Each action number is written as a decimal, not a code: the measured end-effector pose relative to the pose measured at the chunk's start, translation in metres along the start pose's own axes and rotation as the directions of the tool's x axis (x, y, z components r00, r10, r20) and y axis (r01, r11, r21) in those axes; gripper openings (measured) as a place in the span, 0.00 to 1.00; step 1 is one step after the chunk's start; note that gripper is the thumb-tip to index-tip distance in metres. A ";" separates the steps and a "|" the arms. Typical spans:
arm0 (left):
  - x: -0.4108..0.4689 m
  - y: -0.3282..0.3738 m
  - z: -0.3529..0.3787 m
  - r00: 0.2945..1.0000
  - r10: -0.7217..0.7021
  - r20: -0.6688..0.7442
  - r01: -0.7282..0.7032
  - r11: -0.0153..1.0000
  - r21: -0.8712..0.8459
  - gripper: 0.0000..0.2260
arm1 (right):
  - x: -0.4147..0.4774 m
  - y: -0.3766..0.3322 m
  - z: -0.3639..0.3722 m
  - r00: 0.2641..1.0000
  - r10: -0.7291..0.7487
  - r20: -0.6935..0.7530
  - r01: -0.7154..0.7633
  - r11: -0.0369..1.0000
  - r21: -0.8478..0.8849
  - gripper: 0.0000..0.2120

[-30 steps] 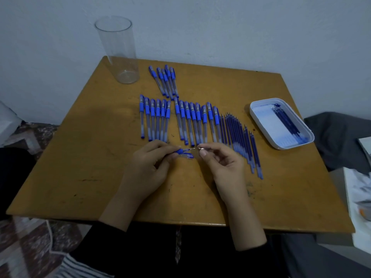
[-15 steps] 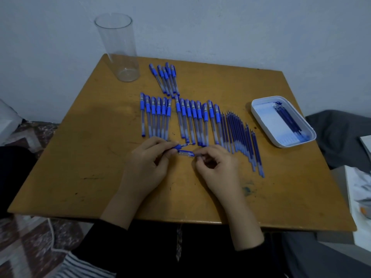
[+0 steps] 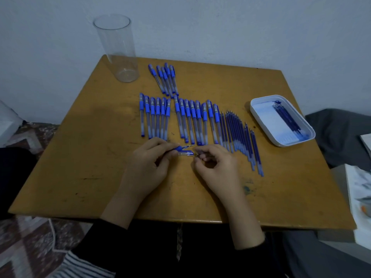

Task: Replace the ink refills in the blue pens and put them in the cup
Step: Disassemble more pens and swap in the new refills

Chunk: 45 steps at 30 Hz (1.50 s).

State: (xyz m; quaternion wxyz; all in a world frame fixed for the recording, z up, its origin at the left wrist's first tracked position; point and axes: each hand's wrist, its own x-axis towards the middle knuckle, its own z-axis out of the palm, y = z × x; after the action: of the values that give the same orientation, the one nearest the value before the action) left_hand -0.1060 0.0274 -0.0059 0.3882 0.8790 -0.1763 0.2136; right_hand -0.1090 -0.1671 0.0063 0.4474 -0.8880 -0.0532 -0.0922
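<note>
Left hand (image 3: 147,163) grips one pen (image 3: 179,147) near its blue grip, fingers curled round it. The refill (image 3: 188,146) pokes out of the front end, toward the right hand (image 3: 217,169). The right hand pinches a small metal-looking nose piece (image 3: 197,154) between thumb and fingertips; it is too small for us to be sure what it is. A clear-and-blue cap (image 3: 185,153) sits just below the pen, between the hands. We cannot tell whether it lies on the table (image 3: 80,157) or the left hand holds it.

We judge the step to be refitting the front end over the refill.
- Keep the pen steady and level in the left hand.
- Line the nose piece up with the refill point before pushing.
- Turn with the fingertips only; the piece is tiny and would roll off if dropped.
- Do not force it if it goes on crooked.
- Then cap the pen.

The cup (image 3: 120,57) stands at the far left corner, well apart from the hands, with no pens in it. The pen rows (image 3: 190,119) and spare refills (image 3: 236,131) lie just beyond the hands. The tray (image 3: 259,117) at the right holds a few refills.
</note>
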 end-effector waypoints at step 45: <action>0.002 0.004 0.002 0.997 0.040 -0.061 -0.044 0.997 -0.065 0.11 | 0.003 -0.002 -0.014 0.908 0.261 -0.328 0.035 0.732 0.680 0.11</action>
State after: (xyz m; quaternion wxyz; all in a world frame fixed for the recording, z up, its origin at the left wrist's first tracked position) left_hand -0.1059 0.0233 -0.0038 0.4177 0.8548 -0.1902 0.2421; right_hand -0.1077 -0.1773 0.0170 0.7430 -0.6291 0.0654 -0.2189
